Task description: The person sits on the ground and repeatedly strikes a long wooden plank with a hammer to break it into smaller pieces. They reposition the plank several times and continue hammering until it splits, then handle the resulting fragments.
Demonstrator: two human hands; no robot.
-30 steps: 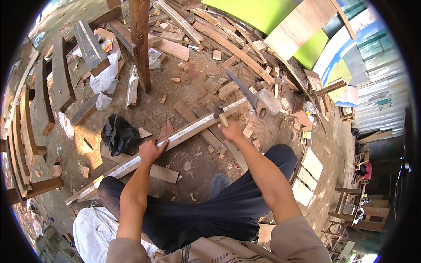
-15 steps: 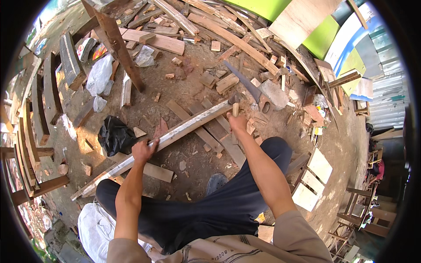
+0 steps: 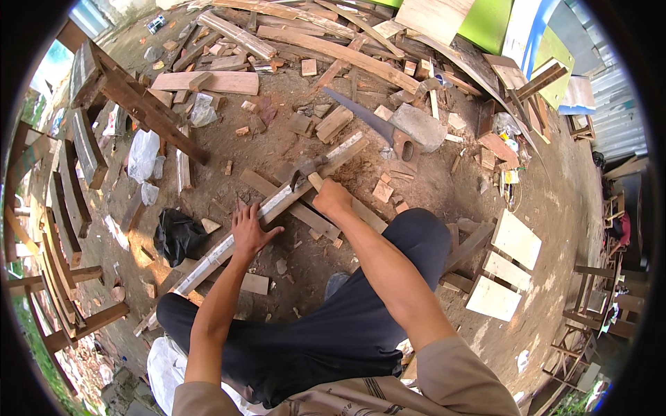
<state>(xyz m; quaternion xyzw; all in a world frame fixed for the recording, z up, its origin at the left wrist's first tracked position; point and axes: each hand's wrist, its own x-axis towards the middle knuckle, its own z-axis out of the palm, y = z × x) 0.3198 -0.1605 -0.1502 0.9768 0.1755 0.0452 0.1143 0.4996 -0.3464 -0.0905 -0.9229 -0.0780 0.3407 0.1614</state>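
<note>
A long wooden beam point(image 3: 222, 251) with white flaking paint on its upper face slants from near my left knee up to the far right. My left hand point(image 3: 251, 230) rests on its middle, fingers spread over the top and thumb stretched out to the right. In my right hand point(image 3: 334, 199) is a hammer point(image 3: 316, 182), gripped by its pale wooden handle. Its dark head sits at the beam's upper face, a little beyond my left hand; whether it touches the wood I cannot tell. Several flat boards point(image 3: 312, 218) lie crosswise under the beam.
A handsaw point(image 3: 368, 118) lies beyond the beam, beside a grey stone slab point(image 3: 418, 128). A black plastic bag point(image 3: 182, 236) is left of the beam. Lumber point(image 3: 333, 52) is heaped at the back; a dark post point(image 3: 149, 114) slants in at left. Pale boards point(image 3: 510, 270) lie right.
The hammer has come back along the beam from its far end to near the middle. My left hand has loosened from its grip and spread its fingers. The view has shifted slightly.
</note>
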